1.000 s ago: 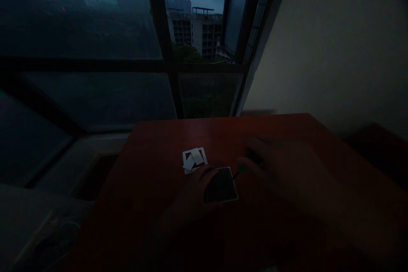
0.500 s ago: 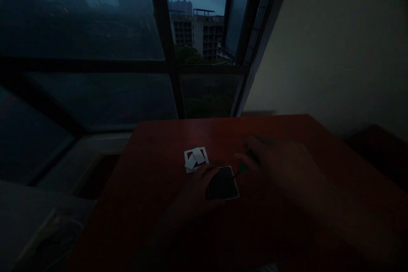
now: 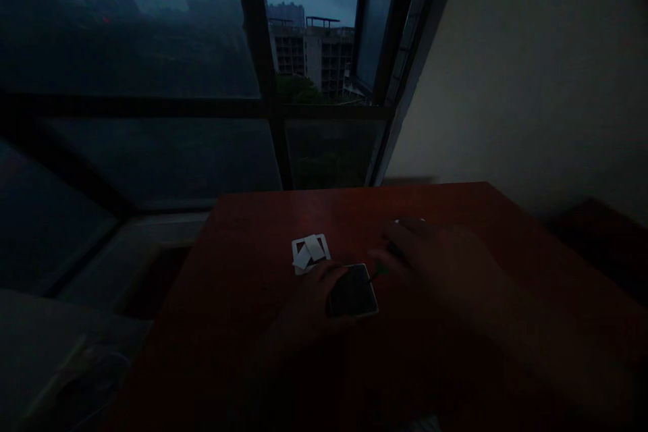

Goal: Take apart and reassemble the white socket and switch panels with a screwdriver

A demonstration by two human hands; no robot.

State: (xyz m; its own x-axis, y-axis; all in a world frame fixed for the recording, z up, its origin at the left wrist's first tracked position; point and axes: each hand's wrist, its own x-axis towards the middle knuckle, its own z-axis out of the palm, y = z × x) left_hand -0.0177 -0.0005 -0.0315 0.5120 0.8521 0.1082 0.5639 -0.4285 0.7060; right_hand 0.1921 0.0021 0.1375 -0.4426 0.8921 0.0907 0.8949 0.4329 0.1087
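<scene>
The room is very dark. A dark square plate with a pale rim (image 3: 354, 293) lies on the red-brown table (image 3: 263, 216). My left hand (image 3: 308, 304) rests against its left edge, fingers curled on it. My right hand (image 3: 430, 253) hovers just right of the plate, fingers pinched round a thin tool with a green part (image 3: 381, 271) whose tip points at the plate's upper right corner. A small white frame with folded white pieces (image 3: 310, 253) lies just beyond the plate.
A large window (image 3: 152, 81) with dark bars stands behind the table, one pane swung open at the right. A pale wall (image 3: 531, 67) runs along the right. Pale, unclear objects (image 3: 75, 364) lie low at the left.
My right hand has drawn slightly closer to the plate's corner with the tool. My left hand and the plate have stayed in place.
</scene>
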